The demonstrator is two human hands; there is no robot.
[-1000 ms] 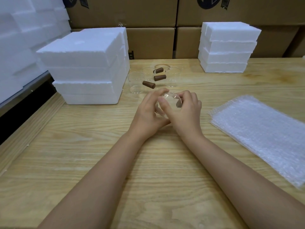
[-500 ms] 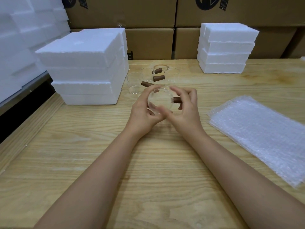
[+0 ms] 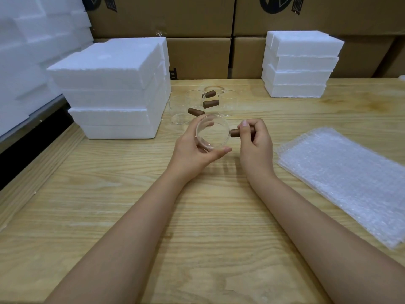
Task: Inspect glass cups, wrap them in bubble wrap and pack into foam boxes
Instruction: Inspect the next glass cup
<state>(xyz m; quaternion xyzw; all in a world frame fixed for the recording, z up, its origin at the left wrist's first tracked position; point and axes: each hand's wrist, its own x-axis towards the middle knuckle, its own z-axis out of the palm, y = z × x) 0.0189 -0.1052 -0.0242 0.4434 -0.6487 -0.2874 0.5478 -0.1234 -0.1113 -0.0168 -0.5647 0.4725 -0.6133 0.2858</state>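
The step in hand looks like inspection: the glass cup (image 3: 212,133) is held above the bench (image 3: 197,216), tipped so its mouth faces the camera. The left hand (image 3: 192,148) cradles its body with curled fingers and the right hand (image 3: 254,141) pinches its brown handle (image 3: 235,132). Just behind the cup stand the other cups (image 3: 192,102), still unwrapped. The next move probably calls for carrying the cup to the bubble wrap (image 3: 341,178), lying flat to the cup's right, with a firm hold on the slick glass. Foam boxes (image 3: 114,84) are stacked to the cup's left. On the cardboard cartons (image 3: 197,18) far behind the cup, dark printed marks are cut off by the frame and cannot be read.
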